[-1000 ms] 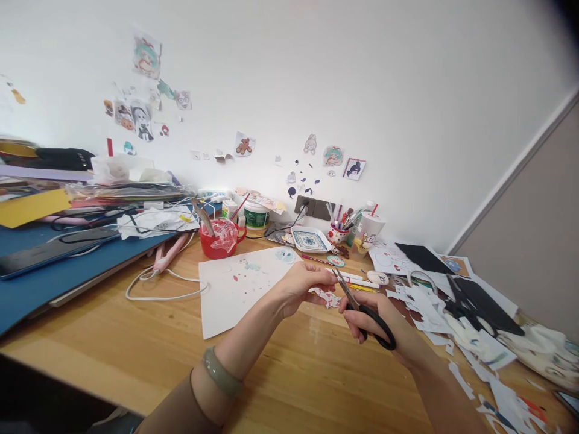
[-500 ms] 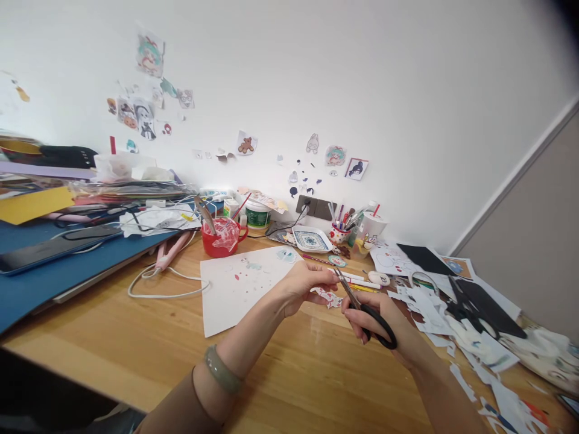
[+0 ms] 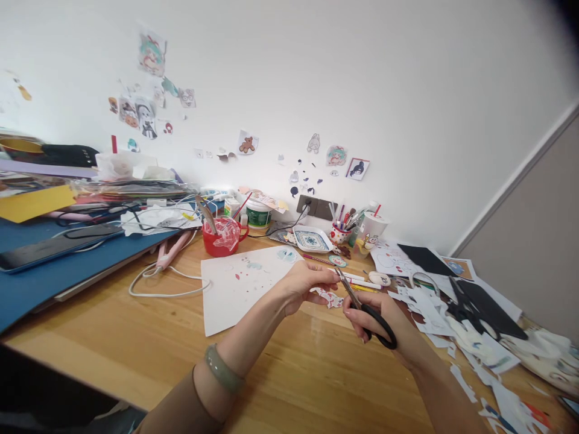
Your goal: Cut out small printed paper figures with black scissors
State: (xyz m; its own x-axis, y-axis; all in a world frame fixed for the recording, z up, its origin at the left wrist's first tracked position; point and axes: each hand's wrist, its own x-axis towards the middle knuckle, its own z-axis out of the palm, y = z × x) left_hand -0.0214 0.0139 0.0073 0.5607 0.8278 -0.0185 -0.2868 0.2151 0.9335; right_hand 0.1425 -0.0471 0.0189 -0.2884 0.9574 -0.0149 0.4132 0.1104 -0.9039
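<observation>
Over the middle of the table, my left hand (image 3: 312,282) is closed, thumb and forefinger pinched on a small piece of paper that barely shows. My right hand (image 3: 375,313) grips black-handled scissors (image 3: 377,322) by the finger loops. Their narrow blades point up and left, the tips right at my left fingertips. Below those fingers is a white paper cutout (image 3: 332,298) with red markings; I cannot tell whether it touches the hand. Behind my left forearm lies a white sheet (image 3: 226,295) bearing small coloured paper bits.
A red mug (image 3: 221,238), a square patterned dish (image 3: 312,239) and a pen cup (image 3: 340,233) stand at the back. Paper scraps (image 3: 429,310) and a second pair of scissors (image 3: 468,310) lie to the right. A white cord (image 3: 169,294) loops at left.
Both hands and the scissors stay almost in place. The view has shifted very slightly.
</observation>
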